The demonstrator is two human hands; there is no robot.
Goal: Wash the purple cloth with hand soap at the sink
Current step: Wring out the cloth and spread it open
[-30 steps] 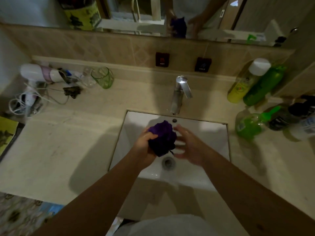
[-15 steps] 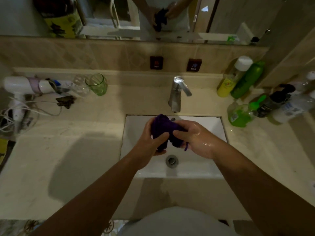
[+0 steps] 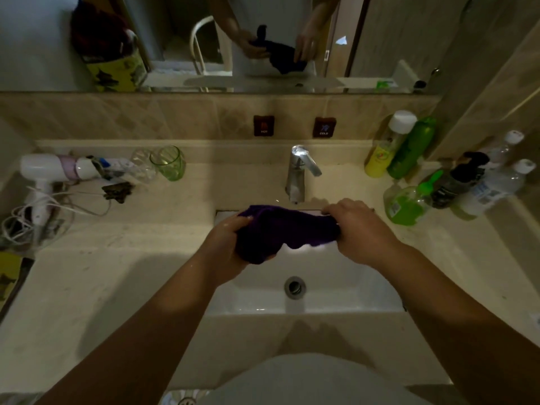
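Observation:
The purple cloth point(image 3: 285, 230) is stretched out above the white sink basin point(image 3: 321, 290), just in front of the chrome tap point(image 3: 298, 173). My left hand point(image 3: 226, 238) grips its bunched left end. My right hand point(image 3: 358, 229) grips its right end, knuckles up. Between the two hands the cloth sags in a loose fold. A green hand soap pump bottle point(image 3: 406, 200) stands on the counter right of the basin, close to my right hand. No water runs from the tap.
Several bottles point(image 3: 409, 147) crowd the right back corner of the counter. A hair dryer point(image 3: 49, 171) with its coiled cord, a green cup point(image 3: 169, 162) and small clutter lie at the left. The drain point(image 3: 295, 286) sits mid-basin. A mirror point(image 3: 233, 39) runs along the wall.
The cloth was balled up between both hands; now my hands have moved apart and pulled it out wide above the basin. The camera has moved closer.

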